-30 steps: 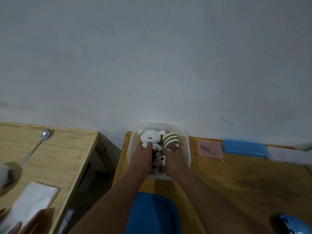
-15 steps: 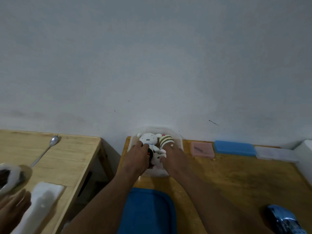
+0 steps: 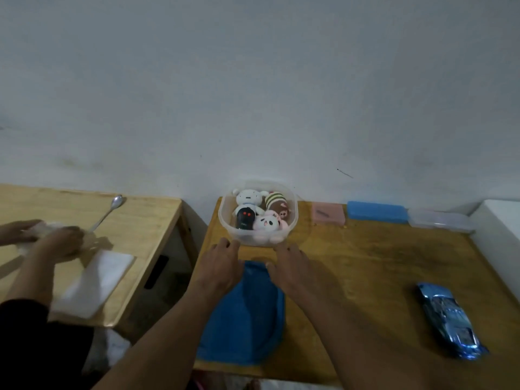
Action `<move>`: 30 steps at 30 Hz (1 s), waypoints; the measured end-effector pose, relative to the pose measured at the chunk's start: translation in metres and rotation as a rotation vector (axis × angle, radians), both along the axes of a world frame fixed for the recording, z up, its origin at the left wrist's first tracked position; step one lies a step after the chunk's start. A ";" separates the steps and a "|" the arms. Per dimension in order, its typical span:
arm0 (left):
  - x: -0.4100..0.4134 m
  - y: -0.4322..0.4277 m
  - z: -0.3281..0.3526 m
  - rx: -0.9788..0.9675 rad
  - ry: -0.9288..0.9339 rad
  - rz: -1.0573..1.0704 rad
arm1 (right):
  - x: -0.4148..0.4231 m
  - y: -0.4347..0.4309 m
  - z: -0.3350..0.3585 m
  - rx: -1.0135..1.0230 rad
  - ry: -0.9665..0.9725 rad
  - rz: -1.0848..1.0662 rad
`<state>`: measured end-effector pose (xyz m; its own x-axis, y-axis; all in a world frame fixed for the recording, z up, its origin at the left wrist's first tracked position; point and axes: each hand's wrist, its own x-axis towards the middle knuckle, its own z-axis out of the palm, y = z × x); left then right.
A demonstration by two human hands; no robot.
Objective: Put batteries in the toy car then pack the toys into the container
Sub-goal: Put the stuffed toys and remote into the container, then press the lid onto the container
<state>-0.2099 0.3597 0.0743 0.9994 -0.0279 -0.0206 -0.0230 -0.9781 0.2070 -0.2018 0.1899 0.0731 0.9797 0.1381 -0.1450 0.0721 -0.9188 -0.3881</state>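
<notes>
A clear plastic container (image 3: 225, 220) stands at the back of the wooden table against the wall. It holds a white plush (image 3: 247, 199), a brown striped plush (image 3: 276, 204), a pink and white plush (image 3: 267, 222) and a black remote (image 3: 244, 218). My left hand (image 3: 221, 266) and my right hand (image 3: 292, 267) hover just in front of the container with relaxed fingers and hold nothing. Between and below them lies the blue lid (image 3: 247, 313). The shiny blue toy car (image 3: 447, 319) sits on the table at the right.
A pink box (image 3: 327, 213), a blue box (image 3: 377, 211) and a clear box (image 3: 440, 220) line the wall. A white block (image 3: 503, 220) stands at the far right. On a second table at the left, another person's hands (image 3: 53, 240) work near a spoon (image 3: 108, 211) and a white cloth (image 3: 95, 282).
Both my hands have come out of the container and drawn back toward me, leaving the toys inside. The view has shifted, showing the toy car more fully.
</notes>
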 end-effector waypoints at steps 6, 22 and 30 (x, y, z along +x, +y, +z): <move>-0.047 0.008 -0.005 -0.005 0.068 0.077 | -0.055 -0.003 -0.009 -0.064 0.089 -0.028; -0.110 0.061 -0.051 -0.159 0.245 0.236 | -0.099 0.022 -0.044 -0.108 0.247 -0.193; -0.084 0.087 -0.069 -0.261 0.331 0.282 | -0.081 0.035 -0.062 -0.192 0.214 -0.302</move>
<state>-0.2942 0.4468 0.0058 0.9099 0.1958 -0.3657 0.3428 -0.8514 0.3971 -0.2831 0.2247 0.0114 0.9170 -0.2004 -0.3448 -0.2755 -0.9435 -0.1842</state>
